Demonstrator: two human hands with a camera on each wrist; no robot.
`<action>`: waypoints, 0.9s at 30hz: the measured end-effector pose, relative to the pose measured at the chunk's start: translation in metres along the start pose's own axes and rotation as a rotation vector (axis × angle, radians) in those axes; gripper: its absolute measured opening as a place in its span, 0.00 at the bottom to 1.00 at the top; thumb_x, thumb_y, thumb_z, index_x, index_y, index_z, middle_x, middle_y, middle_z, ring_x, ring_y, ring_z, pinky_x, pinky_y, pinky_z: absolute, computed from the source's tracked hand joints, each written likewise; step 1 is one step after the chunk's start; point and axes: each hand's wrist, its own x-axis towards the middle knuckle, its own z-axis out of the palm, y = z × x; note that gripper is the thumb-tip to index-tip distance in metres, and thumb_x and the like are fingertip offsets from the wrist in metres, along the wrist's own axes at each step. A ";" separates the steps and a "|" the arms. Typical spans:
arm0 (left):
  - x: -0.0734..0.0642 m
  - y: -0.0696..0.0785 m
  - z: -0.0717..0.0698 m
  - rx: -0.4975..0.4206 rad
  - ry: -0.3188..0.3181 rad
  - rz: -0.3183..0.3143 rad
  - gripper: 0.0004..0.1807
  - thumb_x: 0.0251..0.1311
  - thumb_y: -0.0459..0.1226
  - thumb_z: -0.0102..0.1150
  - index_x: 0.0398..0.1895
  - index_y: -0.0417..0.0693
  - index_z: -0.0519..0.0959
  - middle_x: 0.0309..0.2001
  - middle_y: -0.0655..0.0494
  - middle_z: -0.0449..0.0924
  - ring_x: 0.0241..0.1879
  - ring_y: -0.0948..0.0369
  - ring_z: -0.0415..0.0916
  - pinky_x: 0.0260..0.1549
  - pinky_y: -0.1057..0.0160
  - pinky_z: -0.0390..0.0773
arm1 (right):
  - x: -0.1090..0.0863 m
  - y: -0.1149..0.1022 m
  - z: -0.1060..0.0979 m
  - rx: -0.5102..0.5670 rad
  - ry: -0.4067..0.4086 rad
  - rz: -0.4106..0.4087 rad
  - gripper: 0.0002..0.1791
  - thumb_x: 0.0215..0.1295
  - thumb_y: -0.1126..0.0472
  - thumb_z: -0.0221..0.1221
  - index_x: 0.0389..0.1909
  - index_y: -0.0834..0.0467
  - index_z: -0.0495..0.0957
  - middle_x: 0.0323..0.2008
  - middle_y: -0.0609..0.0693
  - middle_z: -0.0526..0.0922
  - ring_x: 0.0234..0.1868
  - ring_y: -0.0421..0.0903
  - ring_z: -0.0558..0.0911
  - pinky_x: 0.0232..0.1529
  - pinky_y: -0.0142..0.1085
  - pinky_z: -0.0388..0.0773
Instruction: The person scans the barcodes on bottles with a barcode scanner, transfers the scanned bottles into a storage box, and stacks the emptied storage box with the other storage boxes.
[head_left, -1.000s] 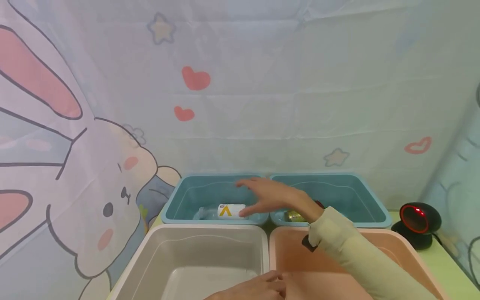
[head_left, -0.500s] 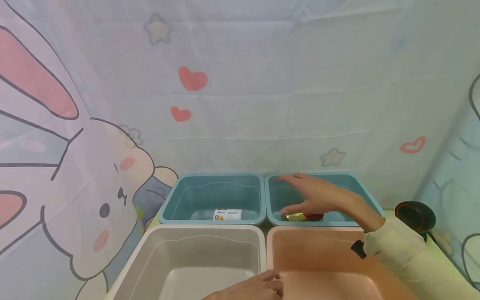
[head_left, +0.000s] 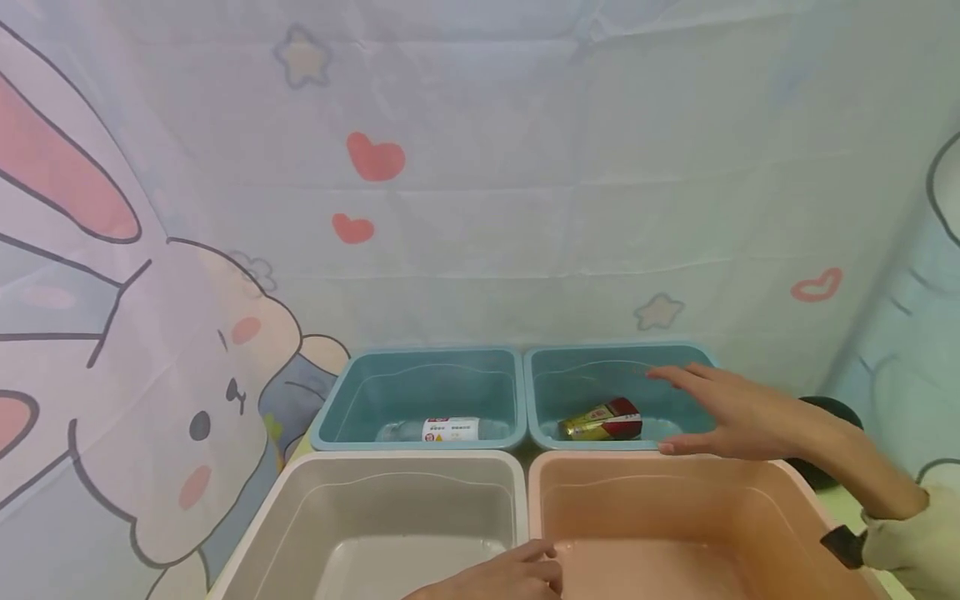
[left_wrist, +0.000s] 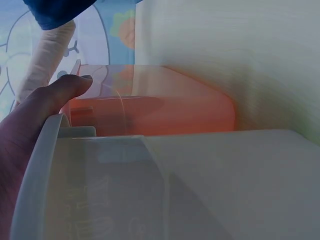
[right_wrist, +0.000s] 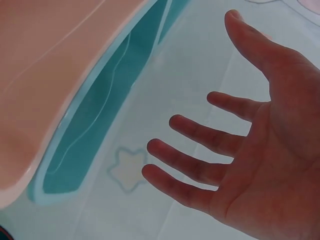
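Observation:
My right hand point(head_left: 765, 417) hangs in the air over the right edge of the right blue bin point(head_left: 622, 348), fingers spread and holding nothing. Its bare palm and straight fingers point(right_wrist: 185, 165) show in the right wrist view. Inside that bin a red and gold drink can point(head_left: 602, 421) lies on its side, left of the hand. The left blue bin point(head_left: 427, 354) contains a clear plastic bottle point(head_left: 450, 429) with a white label, lying down. My left hand point(head_left: 502, 575) rests at the rim between the beige bin point(head_left: 517, 492) and the orange bin point(head_left: 667, 462), fingers loosely bent.
The beige and orange bins stand in front of the two blue ones on a light green table point(head_left: 892, 583). A black rounded device point(head_left: 832, 408) sits at the right, partly behind my right hand. A cloth backdrop point(head_left: 525, 250) with a rabbit print hangs behind.
My right hand has moved right, from over the left blue bin across the right blue bin to its right edge, bringing the can into view. The left hand stays at the rim.

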 end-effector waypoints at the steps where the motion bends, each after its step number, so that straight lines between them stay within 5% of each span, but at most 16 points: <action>1: 0.000 0.000 0.000 -0.020 -0.007 -0.011 0.08 0.72 0.47 0.62 0.42 0.65 0.90 0.36 0.73 0.78 0.43 0.77 0.68 0.60 0.76 0.57 | -0.005 0.004 0.001 -0.002 0.005 0.007 0.53 0.59 0.23 0.60 0.77 0.51 0.62 0.70 0.59 0.71 0.63 0.60 0.77 0.53 0.60 0.78; 10: 0.000 0.001 -0.002 -0.096 -0.052 -0.082 0.09 0.70 0.51 0.63 0.45 0.67 0.90 0.37 0.76 0.77 0.44 0.79 0.67 0.59 0.78 0.55 | -0.051 0.034 0.012 -0.009 -0.030 0.127 0.48 0.65 0.34 0.65 0.76 0.58 0.62 0.63 0.65 0.75 0.51 0.55 0.83 0.41 0.56 0.81; 21: 0.000 0.000 -0.002 -0.089 -0.059 -0.073 0.09 0.71 0.50 0.62 0.46 0.66 0.90 0.39 0.75 0.79 0.44 0.78 0.67 0.60 0.78 0.56 | -0.090 0.078 0.040 0.005 -0.069 0.195 0.40 0.67 0.44 0.68 0.63 0.71 0.67 0.47 0.55 0.79 0.42 0.49 0.80 0.37 0.44 0.80; 27: 0.001 -0.001 -0.002 -0.099 -0.079 -0.081 0.10 0.72 0.51 0.62 0.48 0.66 0.90 0.40 0.76 0.79 0.44 0.79 0.67 0.62 0.76 0.56 | -0.108 0.088 0.053 0.334 -0.210 0.348 0.45 0.71 0.50 0.66 0.68 0.77 0.51 0.39 0.55 0.78 0.28 0.45 0.79 0.22 0.43 0.82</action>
